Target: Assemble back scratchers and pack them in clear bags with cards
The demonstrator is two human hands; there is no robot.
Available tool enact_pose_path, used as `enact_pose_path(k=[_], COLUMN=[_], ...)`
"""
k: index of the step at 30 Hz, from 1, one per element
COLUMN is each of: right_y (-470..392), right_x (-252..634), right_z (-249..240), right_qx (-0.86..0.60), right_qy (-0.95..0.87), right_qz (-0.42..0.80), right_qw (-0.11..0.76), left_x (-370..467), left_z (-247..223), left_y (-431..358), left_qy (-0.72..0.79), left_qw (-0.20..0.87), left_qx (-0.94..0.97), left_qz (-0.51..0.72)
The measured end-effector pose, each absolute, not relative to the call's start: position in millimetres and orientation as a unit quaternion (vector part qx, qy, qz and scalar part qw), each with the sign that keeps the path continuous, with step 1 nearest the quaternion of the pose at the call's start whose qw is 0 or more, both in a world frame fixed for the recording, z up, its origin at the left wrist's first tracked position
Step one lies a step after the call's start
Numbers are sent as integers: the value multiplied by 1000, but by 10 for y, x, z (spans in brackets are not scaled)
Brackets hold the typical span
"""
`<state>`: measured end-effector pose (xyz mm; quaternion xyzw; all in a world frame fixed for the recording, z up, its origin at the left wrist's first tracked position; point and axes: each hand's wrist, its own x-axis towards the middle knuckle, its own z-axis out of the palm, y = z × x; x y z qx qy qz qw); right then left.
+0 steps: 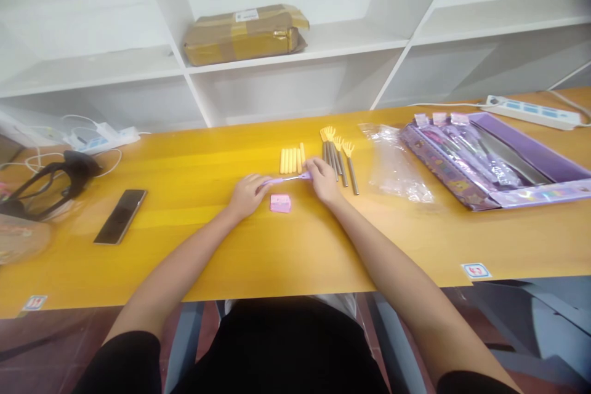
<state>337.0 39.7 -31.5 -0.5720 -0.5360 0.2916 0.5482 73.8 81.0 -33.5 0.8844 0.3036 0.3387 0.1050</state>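
Between my two hands stretches a thin purple-and-silver rod (292,178), held level just above the table. My left hand (248,196) pinches its purple left end. On the other side, the fingers of my right hand (322,178) close around the purple right end and partly hide it. A small pink card or stack of cards (280,203) lies just below the rod. Behind it, several yellow tubes (290,160) lie in a row. Right of my right hand are several yellow claw-ended back scratcher heads on dark metal rods (340,163).
A clear plastic bag (399,166) lies beside an open purple box (498,200) of wrapped items. At left are a phone (120,217), black straps (55,184) and white cables. Power strips (533,112) sit at the back. A taped parcel (244,37) rests on the shelf.
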Motion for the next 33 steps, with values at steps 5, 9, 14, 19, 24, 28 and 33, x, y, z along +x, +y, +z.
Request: enact_pose_path(k=[5, 9, 14, 19, 24, 28, 33], right_y=[331, 288, 208, 26, -269, -414, -579], right_x=[3369, 3397, 3407, 3296, 3167, 3167, 4094], right_z=[-288, -245, -3, 439, 814, 928, 855], right_qx=[-591, -587, -569, -522, -461, -447, -460], right_qy=[-598, -641, -747, -827, -844, -837, -804], right_qz=[236, 224, 129, -116, -225, -255, -288], right_qw=[487, 442, 317, 172, 159, 186, 243], left_x=[740, 751, 741, 574, 469, 349, -462], left_z=[-301, -248, -8, 524, 982, 1110, 1235], left_y=[765, 731, 783, 688, 272, 78, 171], left_qy=[290, 278, 275, 280, 241, 226, 242], left_qw=[-5, -70, -84, -103, -184, -216, -220], left_qx=[904, 924, 939, 931, 928, 921, 893], left_qz=[313, 254, 188, 210, 215, 235, 309])
